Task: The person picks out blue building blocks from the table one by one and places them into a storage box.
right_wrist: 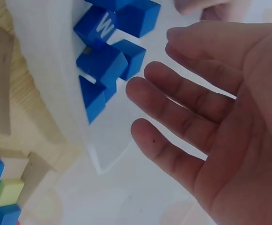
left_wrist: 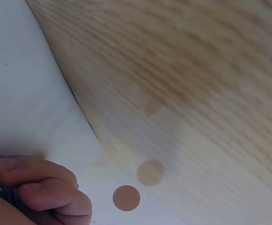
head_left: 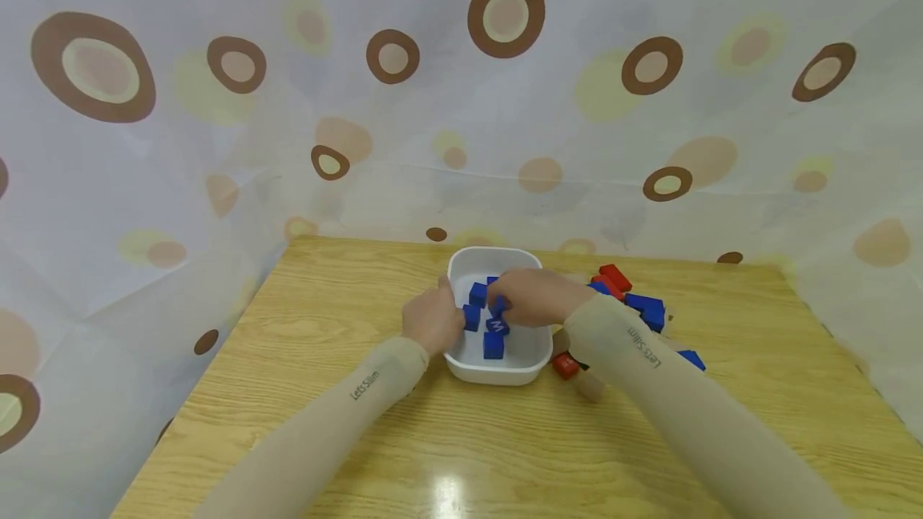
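Left hand (head_left: 431,320) grips the bin (head_left: 497,375); inside it, right hand (head_left: 541,295), grip loose, seemingly places blue blocks (head_left: 493,345); next calls for withdrawing.

Blue blocks (head_left: 493,345), white tub (head_left: 497,376)

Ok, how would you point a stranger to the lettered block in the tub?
On the wooden table stands a white tub. Inside it lies a group of blue blocks; among them is the lettered block, also blue. It shows a white W, while its neighbours' visible faces look plain.
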{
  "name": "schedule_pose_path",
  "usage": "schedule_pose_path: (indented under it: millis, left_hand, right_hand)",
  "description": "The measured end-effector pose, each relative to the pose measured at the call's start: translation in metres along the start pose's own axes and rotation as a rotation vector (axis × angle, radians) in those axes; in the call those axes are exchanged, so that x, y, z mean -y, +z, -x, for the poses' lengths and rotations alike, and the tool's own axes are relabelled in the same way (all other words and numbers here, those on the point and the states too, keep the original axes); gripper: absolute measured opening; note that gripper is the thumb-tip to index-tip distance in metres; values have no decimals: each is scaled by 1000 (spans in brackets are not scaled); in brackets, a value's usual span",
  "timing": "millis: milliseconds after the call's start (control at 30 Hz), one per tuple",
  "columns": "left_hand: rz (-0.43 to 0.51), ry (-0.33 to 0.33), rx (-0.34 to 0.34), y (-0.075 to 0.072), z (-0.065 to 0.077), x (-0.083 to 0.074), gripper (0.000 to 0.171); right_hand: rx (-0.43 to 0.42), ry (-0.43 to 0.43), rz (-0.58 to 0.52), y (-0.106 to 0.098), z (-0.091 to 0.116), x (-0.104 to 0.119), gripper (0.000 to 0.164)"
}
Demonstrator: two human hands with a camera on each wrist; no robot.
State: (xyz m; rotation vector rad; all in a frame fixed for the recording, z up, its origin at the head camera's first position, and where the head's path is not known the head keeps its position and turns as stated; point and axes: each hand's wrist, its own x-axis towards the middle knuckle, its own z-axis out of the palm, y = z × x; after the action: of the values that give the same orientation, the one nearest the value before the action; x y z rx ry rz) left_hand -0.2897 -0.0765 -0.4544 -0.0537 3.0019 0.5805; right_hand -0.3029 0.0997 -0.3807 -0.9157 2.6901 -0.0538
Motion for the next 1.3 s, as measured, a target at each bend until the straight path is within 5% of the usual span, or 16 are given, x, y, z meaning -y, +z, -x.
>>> schedule_pose_path:
  millis: [667,1300]
  left_hand:
    - [39,-14,9,2,-1,0,70]
    - [51,-25,20,2,0,0,71]
  right_hand:
    - [-171,49,-68,3,61,-39,23]
    - [-192,44,-59,27,94,-81,19]
